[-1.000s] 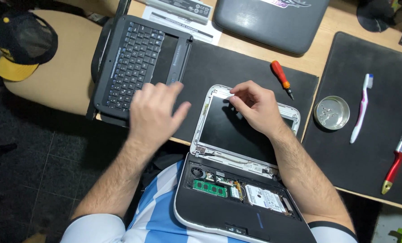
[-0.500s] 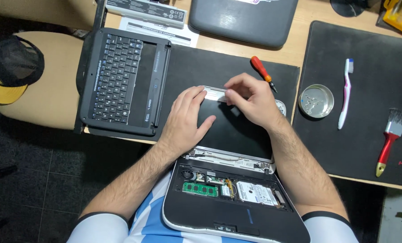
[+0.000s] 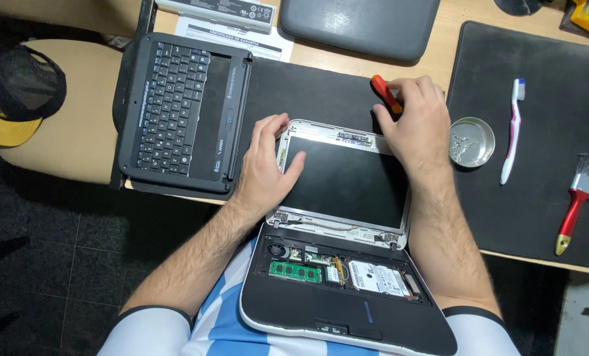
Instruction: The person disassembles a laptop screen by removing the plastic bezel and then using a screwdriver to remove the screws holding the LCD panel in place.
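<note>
A: What is the right hand (image 3: 413,122) doing?

B: It is closed over the orange-handled screwdriver (image 3: 385,93), fingers curled around the handle, on the black mat just past the top right corner of the screen panel (image 3: 344,178).

A: And the left hand (image 3: 266,168)?

B: It lies open on the left edge of that screen panel, fingers spread along the pale frame and thumb resting on the dark glass. It grips nothing.

A: Where is the laptop itself?

B: The opened laptop base (image 3: 347,290) rests at the person's lap, against the near edge of the bench (image 3: 347,49). Its top cover is off, so a green memory strip (image 3: 295,271) and a silver drive (image 3: 377,278) show. The screen panel is folded back flat onto the bench.

A: What lies around it?

B: To the left, a detached keyboard cover (image 3: 179,112) lies on the mat. To the right, on a second black mat (image 3: 538,198), sits a small round metal dish (image 3: 471,141) holding tiny screws, then a white and pink toothbrush (image 3: 512,128), then a red-handled paintbrush (image 3: 576,201). A grey laptop lid (image 3: 360,23) lies at the far edge, and a black and yellow cap (image 3: 14,92) sits far left.
</note>
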